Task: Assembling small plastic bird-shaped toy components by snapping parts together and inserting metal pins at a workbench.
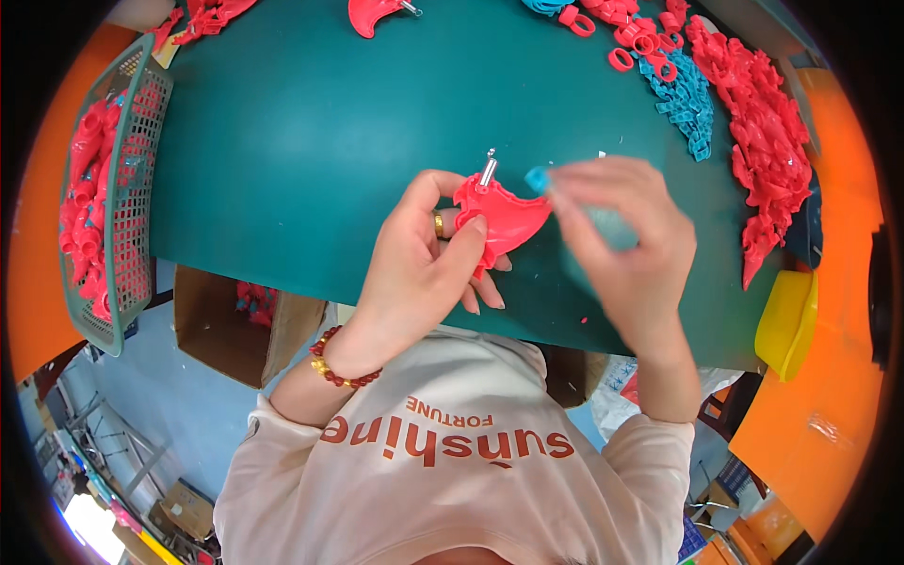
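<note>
My left hand point(428, 250) grips a red curved plastic shell half point(508, 224), its hollow side facing up. A small silvery metal pin point(488, 171) sticks up from the shell's upper end. Just right of the shell, my right hand point(621, 226) is slightly blurred and pinches a small blue plastic piece point(537, 179) between thumb and fingers. That piece is close to the shell's right tip; whether they touch I cannot tell. Another red curved shell point(370, 14) with a metal pin lies at the far edge of the green table point(282, 141).
A green basket point(141, 198) of red parts stands at the left. At the far right lie red rings point(620, 59), small blue parts point(686, 99) and a heap of red shells point(763, 132). A yellow tub point(786, 325) sits at the right edge. Below the table is a cardboard box point(221, 325).
</note>
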Available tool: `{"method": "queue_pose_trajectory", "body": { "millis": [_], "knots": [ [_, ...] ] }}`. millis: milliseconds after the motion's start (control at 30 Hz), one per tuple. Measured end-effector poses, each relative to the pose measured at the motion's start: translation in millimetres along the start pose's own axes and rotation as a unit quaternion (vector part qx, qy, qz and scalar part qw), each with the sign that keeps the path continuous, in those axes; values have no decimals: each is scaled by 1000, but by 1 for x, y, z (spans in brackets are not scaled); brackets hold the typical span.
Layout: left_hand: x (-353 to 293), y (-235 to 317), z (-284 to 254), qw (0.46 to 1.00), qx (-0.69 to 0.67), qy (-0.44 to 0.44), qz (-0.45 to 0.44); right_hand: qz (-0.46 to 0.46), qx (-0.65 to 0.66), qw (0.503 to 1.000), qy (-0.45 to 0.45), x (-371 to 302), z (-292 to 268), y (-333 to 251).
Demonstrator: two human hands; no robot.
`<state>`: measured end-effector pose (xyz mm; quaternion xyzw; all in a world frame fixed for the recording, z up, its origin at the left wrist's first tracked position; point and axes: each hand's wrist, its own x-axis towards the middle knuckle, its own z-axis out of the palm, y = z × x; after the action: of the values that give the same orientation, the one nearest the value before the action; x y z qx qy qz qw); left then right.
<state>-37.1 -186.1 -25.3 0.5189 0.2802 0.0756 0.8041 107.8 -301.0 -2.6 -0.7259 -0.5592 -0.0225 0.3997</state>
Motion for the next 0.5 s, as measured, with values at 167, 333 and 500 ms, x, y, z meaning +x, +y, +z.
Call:
{"method": "queue_pose_trajectory", "body": {
  "millis": [167,333,500],
  "knots": [
    [-5,0,7,1000,-14,-5,-10,-8,-23,1000,-5,-13,8,-3],
    [-8,-4,13,1000,0,11,9,-107,-142,984,-1,-16,10,-6],
    [-11,-2,11,995,84,29,40,-155,-166,974,-13,-24,14,-4]
  ]
}}
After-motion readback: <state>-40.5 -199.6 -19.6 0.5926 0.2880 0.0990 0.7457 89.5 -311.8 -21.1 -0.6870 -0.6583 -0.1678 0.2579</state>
